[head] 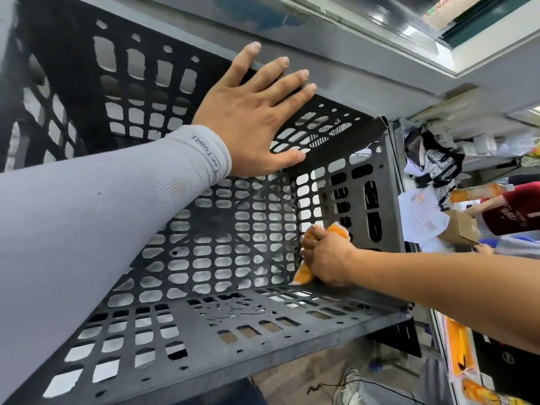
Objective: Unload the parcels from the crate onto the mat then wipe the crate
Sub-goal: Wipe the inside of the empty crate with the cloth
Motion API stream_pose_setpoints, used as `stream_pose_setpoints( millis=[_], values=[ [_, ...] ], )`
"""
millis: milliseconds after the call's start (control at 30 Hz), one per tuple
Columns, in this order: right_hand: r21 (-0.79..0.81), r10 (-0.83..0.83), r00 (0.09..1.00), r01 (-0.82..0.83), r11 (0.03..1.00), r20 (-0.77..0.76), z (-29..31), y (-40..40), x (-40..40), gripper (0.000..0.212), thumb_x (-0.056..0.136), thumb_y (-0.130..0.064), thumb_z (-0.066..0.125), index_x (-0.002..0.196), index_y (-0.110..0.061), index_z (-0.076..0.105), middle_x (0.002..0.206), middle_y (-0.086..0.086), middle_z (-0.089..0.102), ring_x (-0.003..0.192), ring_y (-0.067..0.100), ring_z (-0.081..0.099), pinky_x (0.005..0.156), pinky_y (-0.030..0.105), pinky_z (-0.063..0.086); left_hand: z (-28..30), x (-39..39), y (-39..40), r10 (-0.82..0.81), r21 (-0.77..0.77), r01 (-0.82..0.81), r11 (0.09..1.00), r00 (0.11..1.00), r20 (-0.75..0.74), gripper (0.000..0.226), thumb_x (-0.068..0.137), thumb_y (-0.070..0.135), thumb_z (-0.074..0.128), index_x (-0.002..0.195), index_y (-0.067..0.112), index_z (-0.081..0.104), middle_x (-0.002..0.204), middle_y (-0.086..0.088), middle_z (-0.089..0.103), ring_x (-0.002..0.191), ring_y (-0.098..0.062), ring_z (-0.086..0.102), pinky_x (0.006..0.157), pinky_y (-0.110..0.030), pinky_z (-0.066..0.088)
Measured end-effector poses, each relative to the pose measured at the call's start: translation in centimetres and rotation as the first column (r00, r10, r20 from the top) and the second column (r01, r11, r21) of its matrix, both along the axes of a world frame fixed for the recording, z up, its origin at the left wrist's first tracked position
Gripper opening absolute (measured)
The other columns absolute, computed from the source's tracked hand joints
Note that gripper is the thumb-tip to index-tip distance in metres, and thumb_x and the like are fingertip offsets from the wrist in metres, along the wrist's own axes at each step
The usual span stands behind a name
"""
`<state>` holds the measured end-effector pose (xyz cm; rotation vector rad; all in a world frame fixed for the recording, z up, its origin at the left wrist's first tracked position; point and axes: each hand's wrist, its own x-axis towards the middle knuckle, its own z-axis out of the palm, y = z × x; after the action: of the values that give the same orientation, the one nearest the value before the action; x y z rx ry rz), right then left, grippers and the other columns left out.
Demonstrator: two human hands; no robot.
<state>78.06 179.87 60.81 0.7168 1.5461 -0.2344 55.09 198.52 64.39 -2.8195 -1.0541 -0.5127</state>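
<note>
currently the black perforated crate (204, 244) fills the view, tipped and emptied, parcels (458, 229) heaped beyond its right side. left hand (251, 112) lies flat, fingers straight, bracing the upper wall; right hand (327, 258) clenches an orange cloth (304, 274) in the far corner. risk: crate may shift if the brace slackens, or cloth may snag in the holes. grey ledge (365, 80) above, cluttered room at right
</note>
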Motion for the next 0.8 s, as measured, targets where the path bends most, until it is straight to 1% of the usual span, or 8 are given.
stream_pose_setpoints(
  millis=[100,200,300,433,500,633,733,800],
  values=[
    [0.06,0.14,0.99,-0.14,0.988,0.009,-1.0,2.9,0.8,0.051,0.11,-0.037,0.029,0.158,-0.021,0.038,0.171,0.006,0.021,0.159,0.032,0.001,0.125,0.056,-0.005,0.1,0.0,0.0,0.0,-0.006,0.0,1.0,1.0,0.002,0.099,0.09,0.086,0.006,0.166,0.024,0.006,0.173,0.001,0.013,0.159,-0.024,0.008,0.127,-0.056,-0.006],
    [0.144,0.189,0.979,-0.198,0.97,0.074,-1.6,5.5,0.7,0.055,0.11,-0.042,0.023,0.162,-0.025,0.029,0.172,0.006,0.011,0.159,0.034,-0.004,0.124,0.057,-0.009,0.0,0.1,-0.1,-0.006,-0.001,0.006,1.0,1.0,-0.001,0.099,0.09,0.085,0.009,0.166,0.023,0.007,0.173,0.0,0.014,0.159,-0.024,0.009,0.127,-0.056,-0.004],
    [0.222,0.229,0.965,-0.252,0.942,0.127,-2.2,7.9,0.3,0.058,0.109,-0.047,0.03,0.163,-0.025,0.028,0.172,0.011,0.011,0.158,0.038,-0.003,0.123,0.059,-0.008,-0.2,0.0,0.0,0.011,0.018,-0.011,1.0,1.0,-0.001,0.1,0.089,0.086,0.011,0.166,0.023,0.008,0.173,0.0,0.015,0.159,-0.025,0.01,0.127,-0.057,-0.003],
    [0.388,0.261,0.963,-0.213,0.897,-0.072,-1.5,11.2,0.2,0.052,0.108,-0.04,0.035,0.156,-0.02,0.043,0.17,0.014,0.018,0.157,0.041,0.007,0.125,0.058,-0.004,0.0,0.0,-0.2,0.015,0.022,-0.014,1.0,1.0,-0.003,0.098,0.091,0.086,0.01,0.166,0.023,0.009,0.172,-0.001,0.016,0.159,-0.025,0.012,0.127,-0.057,-0.002],
    [0.358,0.264,0.954,-0.199,0.912,-0.14,-1.2,11.8,1.2,0.05,0.107,-0.038,0.04,0.155,-0.022,0.044,0.17,0.008,0.024,0.158,0.038,0.01,0.127,0.058,0.001,0.1,0.0,-0.2,0.014,0.011,-0.014,1.0,1.0,0.004,0.096,0.092,0.084,0.01,0.166,0.023,0.01,0.172,-0.001,0.017,0.159,-0.025,0.012,0.127,-0.058,-0.001],
    [0.25,0.003,1.0,-0.01,0.968,0.029,-1.9,10.5,2.2,0.05,0.107,-0.038,0.034,0.154,-0.028,0.044,0.169,0.001,0.026,0.159,0.032,0.007,0.126,0.057,0.012,0.3,0.1,-0.3,0.006,-0.02,-0.006,1.0,1.0,0.024,0.096,0.093,0.085,0.011,0.166,0.023,0.013,0.172,-0.001,0.018,0.159,-0.025,0.012,0.127,-0.058,0.0],
    [0.225,-0.196,0.975,0.168,0.96,0.109,-2.8,8.7,1.3,0.056,0.108,-0.041,0.021,0.159,-0.024,0.035,0.171,0.007,0.019,0.159,0.032,0.002,0.123,0.052,0.026,0.3,0.2,-0.3,0.009,-0.013,-0.009,1.0,1.0,0.012,0.095,0.092,0.085,0.009,0.166,0.024,0.011,0.172,0.0,0.018,0.159,-0.024,0.012,0.127,-0.058,0.0],
    [0.244,-0.27,0.954,0.234,0.941,0.126,-2.8,7.4,0.6,0.065,0.109,-0.052,0.015,0.161,-0.016,0.03,0.171,0.009,0.015,0.159,0.029,0.003,0.12,0.047,0.03,0.3,0.1,-0.3,0.016,-0.015,-0.015,1.0,1.0,0.005,0.096,0.092,0.085,0.007,0.166,0.025,0.01,0.172,0.001,0.016,0.159,-0.024,0.011,0.127,-0.058,0.0]
  ],
)
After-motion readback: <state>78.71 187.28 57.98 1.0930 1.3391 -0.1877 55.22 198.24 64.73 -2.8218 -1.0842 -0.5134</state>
